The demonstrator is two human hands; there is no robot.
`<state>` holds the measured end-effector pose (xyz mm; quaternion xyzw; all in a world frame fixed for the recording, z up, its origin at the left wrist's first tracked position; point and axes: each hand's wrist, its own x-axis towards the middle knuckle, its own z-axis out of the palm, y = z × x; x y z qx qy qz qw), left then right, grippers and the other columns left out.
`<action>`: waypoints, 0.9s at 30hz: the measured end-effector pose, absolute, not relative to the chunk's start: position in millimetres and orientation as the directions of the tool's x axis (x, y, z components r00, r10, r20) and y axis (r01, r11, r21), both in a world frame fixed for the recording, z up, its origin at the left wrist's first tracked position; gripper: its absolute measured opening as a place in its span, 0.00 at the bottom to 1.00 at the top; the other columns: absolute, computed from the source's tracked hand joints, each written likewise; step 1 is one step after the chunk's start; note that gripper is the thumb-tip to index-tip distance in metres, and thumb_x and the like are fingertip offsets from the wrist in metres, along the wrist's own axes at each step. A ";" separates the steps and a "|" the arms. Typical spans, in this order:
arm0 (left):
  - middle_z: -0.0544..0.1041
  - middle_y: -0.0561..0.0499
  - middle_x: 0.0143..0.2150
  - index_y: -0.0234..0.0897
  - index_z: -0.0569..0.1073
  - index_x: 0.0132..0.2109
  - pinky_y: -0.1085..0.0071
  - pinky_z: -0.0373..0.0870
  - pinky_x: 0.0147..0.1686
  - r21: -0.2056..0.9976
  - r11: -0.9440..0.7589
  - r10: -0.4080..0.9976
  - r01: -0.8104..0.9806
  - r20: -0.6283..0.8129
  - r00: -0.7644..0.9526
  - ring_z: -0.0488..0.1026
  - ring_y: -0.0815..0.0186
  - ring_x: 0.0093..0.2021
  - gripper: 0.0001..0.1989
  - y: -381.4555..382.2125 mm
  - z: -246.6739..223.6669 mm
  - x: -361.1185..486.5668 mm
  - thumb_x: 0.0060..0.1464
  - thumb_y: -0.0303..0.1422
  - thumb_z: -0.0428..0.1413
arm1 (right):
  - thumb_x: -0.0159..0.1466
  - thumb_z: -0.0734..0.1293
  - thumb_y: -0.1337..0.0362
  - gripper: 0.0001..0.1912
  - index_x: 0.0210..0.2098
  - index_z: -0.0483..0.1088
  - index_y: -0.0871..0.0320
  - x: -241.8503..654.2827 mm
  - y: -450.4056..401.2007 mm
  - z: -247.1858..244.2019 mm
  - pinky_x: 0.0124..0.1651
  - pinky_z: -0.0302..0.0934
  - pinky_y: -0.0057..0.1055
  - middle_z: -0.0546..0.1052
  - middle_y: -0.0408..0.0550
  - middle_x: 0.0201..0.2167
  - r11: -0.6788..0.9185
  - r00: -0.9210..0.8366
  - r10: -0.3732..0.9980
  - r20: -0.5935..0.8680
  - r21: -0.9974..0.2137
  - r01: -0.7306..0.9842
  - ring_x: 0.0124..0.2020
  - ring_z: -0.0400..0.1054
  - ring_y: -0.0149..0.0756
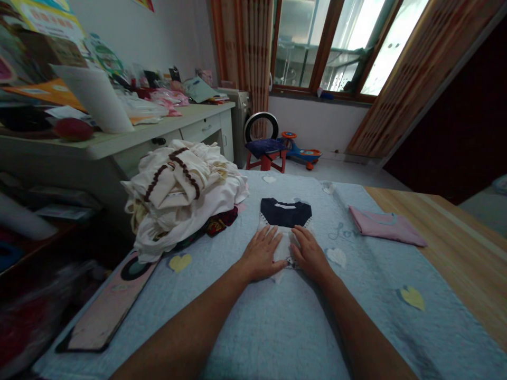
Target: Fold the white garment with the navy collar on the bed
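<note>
A small folded garment [285,212], dark navy at the top and white below, lies flat on the light blue cloth [277,327]. My left hand [263,254] rests palm down on its left side, fingers spread. On the right side lies my right hand [311,253], also palm down with its fingers apart. The hands do not touch each other, and both cover part of the white area. A folded pink garment [386,226] is further right, across the edge of the blue cloth.
Heaped white clothes [186,190] stand at the left. A pink flat board [111,306] lies at the near left. Behind are a cluttered desk [166,126], a red stool [266,158] and a blue ride-on toy [303,153]. Bare wood [467,237] shows at right.
</note>
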<state>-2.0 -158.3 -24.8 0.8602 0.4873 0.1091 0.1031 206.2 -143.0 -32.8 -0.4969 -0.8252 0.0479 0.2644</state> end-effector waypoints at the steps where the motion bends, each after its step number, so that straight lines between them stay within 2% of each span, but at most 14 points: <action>1: 0.48 0.41 0.75 0.36 0.54 0.71 0.54 0.42 0.70 0.284 -0.503 0.861 0.816 0.086 0.501 0.39 0.50 0.74 0.42 -158.4 -24.7 -2.1 0.59 0.56 0.50 | 0.68 0.59 0.64 0.21 0.58 0.66 0.63 206.4 -143.1 -31.2 0.65 0.56 0.46 0.67 0.61 0.60 0.499 -0.358 0.842 0.403 -0.332 0.801 0.62 0.60 0.46; 6: 0.47 0.41 0.75 0.37 0.54 0.71 0.52 0.41 0.70 0.289 -0.495 0.866 0.820 0.085 0.493 0.38 0.48 0.74 0.42 -159.8 -23.8 -2.2 0.58 0.56 0.50 | 0.65 0.62 0.65 0.14 0.49 0.71 0.59 204.4 -144.6 -22.8 0.60 0.59 0.46 0.71 0.58 0.51 0.480 -0.370 0.849 0.378 -0.256 0.839 0.54 0.63 0.48; 12: 0.42 0.42 0.76 0.42 0.53 0.71 0.50 0.42 0.69 0.305 -0.454 0.888 0.837 0.072 0.455 0.37 0.46 0.74 0.42 -161.7 -21.2 -1.8 0.57 0.56 0.53 | 0.64 0.62 0.65 0.17 0.53 0.69 0.57 200.9 -146.1 -20.6 0.60 0.59 0.45 0.70 0.57 0.55 0.429 -0.343 0.876 0.339 -0.223 0.875 0.56 0.63 0.49; 17: 0.40 0.40 0.76 0.40 0.52 0.72 0.49 0.42 0.69 0.313 -0.442 0.893 0.841 0.067 0.444 0.38 0.45 0.74 0.44 -162.0 -21.3 -1.5 0.56 0.56 0.54 | 0.66 0.62 0.63 0.20 0.56 0.67 0.60 200.8 -145.2 -22.4 0.62 0.58 0.44 0.70 0.58 0.56 0.404 -0.329 0.888 0.323 -0.204 0.891 0.58 0.62 0.49; 20: 0.42 0.38 0.75 0.39 0.53 0.71 0.49 0.43 0.69 0.312 -0.440 0.895 0.842 0.079 0.439 0.38 0.45 0.74 0.43 -162.1 -20.6 -0.8 0.57 0.58 0.51 | 0.67 0.60 0.64 0.20 0.57 0.67 0.61 202.2 -143.2 -23.6 0.63 0.58 0.44 0.70 0.59 0.56 0.412 -0.335 0.884 0.326 -0.206 0.887 0.58 0.62 0.48; 23: 0.46 0.37 0.75 0.37 0.55 0.70 0.48 0.43 0.69 0.297 -0.438 0.898 0.848 0.105 0.427 0.42 0.48 0.74 0.39 -162.1 -16.4 0.8 0.62 0.56 0.46 | 0.68 0.57 0.66 0.19 0.56 0.68 0.59 204.4 -140.9 -26.2 0.61 0.60 0.43 0.71 0.57 0.55 0.440 -0.351 0.870 0.345 -0.227 0.869 0.57 0.64 0.46; 27: 0.50 0.43 0.74 0.38 0.58 0.69 0.53 0.46 0.70 0.264 -0.521 0.853 0.812 0.210 0.478 0.45 0.56 0.74 0.28 -161.4 -12.8 3.7 0.67 0.45 0.45 | 0.68 0.56 0.68 0.19 0.55 0.70 0.58 206.6 -139.5 -31.1 0.60 0.61 0.44 0.73 0.57 0.54 0.453 -0.338 0.857 0.390 -0.255 0.855 0.57 0.65 0.46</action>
